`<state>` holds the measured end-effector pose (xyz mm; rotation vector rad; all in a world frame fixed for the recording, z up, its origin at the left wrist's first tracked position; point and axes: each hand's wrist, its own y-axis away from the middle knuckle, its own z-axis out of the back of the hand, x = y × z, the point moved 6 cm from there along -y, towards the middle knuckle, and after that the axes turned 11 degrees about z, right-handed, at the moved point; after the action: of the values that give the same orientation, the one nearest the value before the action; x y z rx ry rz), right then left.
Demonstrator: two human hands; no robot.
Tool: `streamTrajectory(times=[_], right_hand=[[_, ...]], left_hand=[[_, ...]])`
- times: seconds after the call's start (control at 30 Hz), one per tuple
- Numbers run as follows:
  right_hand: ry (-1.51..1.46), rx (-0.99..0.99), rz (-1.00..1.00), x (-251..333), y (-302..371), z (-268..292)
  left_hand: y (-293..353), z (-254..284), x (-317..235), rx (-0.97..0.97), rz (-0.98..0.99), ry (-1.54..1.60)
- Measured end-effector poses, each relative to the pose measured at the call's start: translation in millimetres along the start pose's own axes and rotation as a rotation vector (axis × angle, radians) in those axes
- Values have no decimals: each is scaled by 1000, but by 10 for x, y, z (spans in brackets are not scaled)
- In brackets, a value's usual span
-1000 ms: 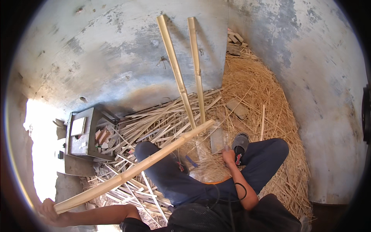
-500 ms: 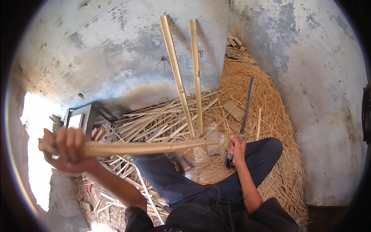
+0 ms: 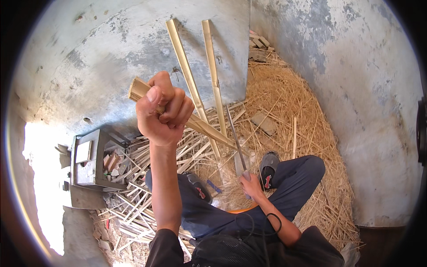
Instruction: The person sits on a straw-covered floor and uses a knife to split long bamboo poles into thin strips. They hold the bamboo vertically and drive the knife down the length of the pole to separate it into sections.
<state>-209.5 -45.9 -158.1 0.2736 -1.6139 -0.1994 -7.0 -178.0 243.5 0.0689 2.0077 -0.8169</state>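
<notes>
My left hand [image 3: 163,111], raised at left of centre, is closed round the near end of a split bamboo strip [image 3: 202,125]. That strip slants away from me and down to the right, its far end close to the blade. Low between my knees, my right hand [image 3: 251,184] grips the handle of a long machete [image 3: 235,138], the dark narrow blade pointing up and away. Whether the blade touches the bamboo I cannot tell. Two more bamboo strips, one on the left [image 3: 184,66] and one on the right [image 3: 214,73], lean upright against the wall behind.
A pile of thin bamboo slats [image 3: 138,200] lies left of my legs, by a dark wooden stool-like box [image 3: 90,164]. Straw-like shavings [image 3: 284,107] cover the floor at right. Grey walls [image 3: 356,89] stand close. Bricks [image 3: 259,42] lie in the far corner.
My left hand has swung up and to the right, turning the bamboo strip from level to slanting away. The machete has moved left and tilted, bringing its blade near the strip's far end.
</notes>
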Motion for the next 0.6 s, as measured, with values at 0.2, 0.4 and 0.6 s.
streamTrajectory(times=[0.2,0.4,0.6], right_hand=[[60,-88,19,-410,-296,-22],[64,-104,-80,-428,-397,-75],[285,-30,323,379,-327,-255]], left_hand=[[-60,-155,40,-60,17,-58],[-26,188,-11,-342,16,-91],[46,84,-29,-282,23,-107]])
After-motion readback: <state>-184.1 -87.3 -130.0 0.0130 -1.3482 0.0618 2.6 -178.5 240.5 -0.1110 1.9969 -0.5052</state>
